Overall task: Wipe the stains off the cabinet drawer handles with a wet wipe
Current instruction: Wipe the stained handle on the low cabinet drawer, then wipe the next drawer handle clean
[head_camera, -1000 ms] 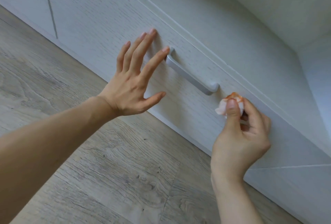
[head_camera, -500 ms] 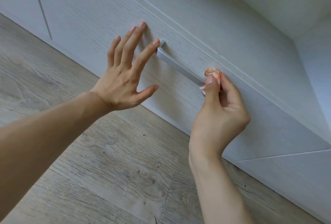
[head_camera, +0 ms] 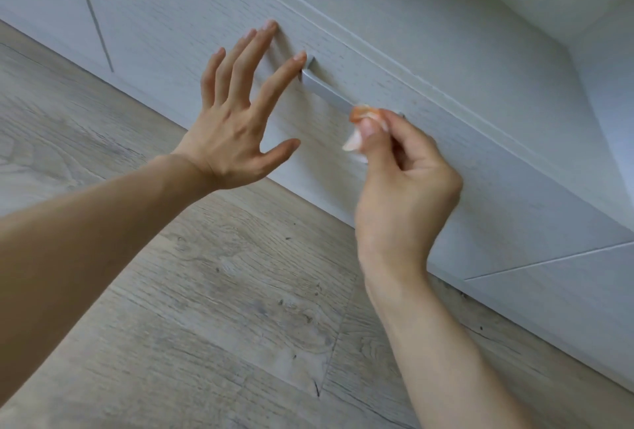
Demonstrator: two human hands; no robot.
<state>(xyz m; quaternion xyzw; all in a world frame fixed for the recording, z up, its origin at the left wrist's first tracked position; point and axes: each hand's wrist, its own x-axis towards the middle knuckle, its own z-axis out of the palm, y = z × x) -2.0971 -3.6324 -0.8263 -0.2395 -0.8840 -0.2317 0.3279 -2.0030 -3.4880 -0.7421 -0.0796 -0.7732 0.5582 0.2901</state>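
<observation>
Head view: two bare hands work at a pale grey drawer front, above a wood-look floor
Left hand: fingers straight and spread, tips resting on the drawer front; the index tip is just beside the near end of the handle
Handle: slim metal bar, running between the two hands
Right hand: thumb and curled fingers pinch the wet wipe
Wet wipe: crumpled, white with orange stain, pressed on the handle at the right fingertips

Soft even daylight, faint shadows under fingers; sharp centre, slight motion blur, wide-angle bending at edges
</observation>
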